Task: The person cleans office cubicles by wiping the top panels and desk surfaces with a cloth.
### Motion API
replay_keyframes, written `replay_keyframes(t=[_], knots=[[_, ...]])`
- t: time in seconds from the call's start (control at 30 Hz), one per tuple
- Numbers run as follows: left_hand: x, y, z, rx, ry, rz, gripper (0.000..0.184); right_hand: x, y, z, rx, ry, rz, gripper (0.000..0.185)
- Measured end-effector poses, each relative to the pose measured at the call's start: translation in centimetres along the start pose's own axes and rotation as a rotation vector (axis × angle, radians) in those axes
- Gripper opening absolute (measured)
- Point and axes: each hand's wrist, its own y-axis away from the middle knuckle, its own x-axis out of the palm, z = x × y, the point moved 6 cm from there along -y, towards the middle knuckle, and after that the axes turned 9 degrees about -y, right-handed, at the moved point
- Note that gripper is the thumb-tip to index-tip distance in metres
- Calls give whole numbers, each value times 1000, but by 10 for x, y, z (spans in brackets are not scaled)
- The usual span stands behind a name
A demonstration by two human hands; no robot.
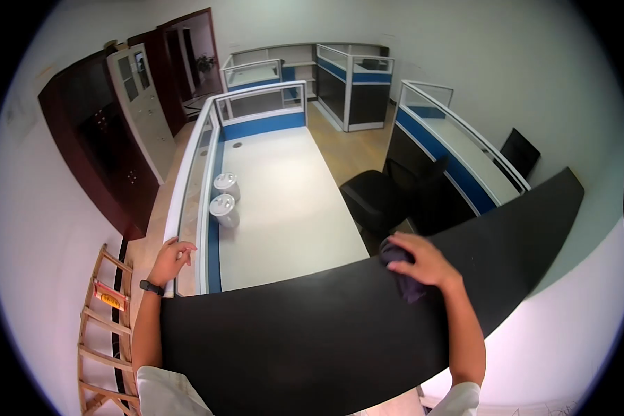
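Observation:
A dark purple cloth [410, 287] is bunched under my right hand [423, 261], near the far edge of the black curved counter top [305, 340]. The fingers of that hand are wrapped over the cloth. At the counter's left end, my left hand [173, 259] is raised beside the white frame of the glass partition [191, 201]. Its fingers are loosely bent and apart, with nothing in them. A dark watch is on the left wrist.
Beyond the counter, two white lidded containers [224, 210] stand on a white desk [284, 201]. A black chair [378, 197] is right of the desk. A wooden ladder [104, 319] leans at the left. Cabinets [142, 104] line the left wall; more blue-and-white partitions stand behind.

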Motion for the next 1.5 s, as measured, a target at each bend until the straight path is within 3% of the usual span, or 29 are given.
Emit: replay_keyframes(t=[0.17, 0.4, 1.17, 1.33, 1.5], knots=[[-4, -1, -2, -18, -19, -20, 17, -54, 33, -82, 234, 177, -314, 56], [-10, -4, -12, -2, -109, -10, 24, -34, 24, -86, 381, 342, -305, 56], [-4, -1, 10, -112, -22, -48, 18, -21, 15, -59, 305, 288, -252, 54], [-2, -3, 16, -65, -62, 11, 36, -20, 14, -63, 345, 297, -247, 54], [4, -6, 37, -36, -29, -21, 37, -19, 13, -62, 340, 289, -222, 55]])
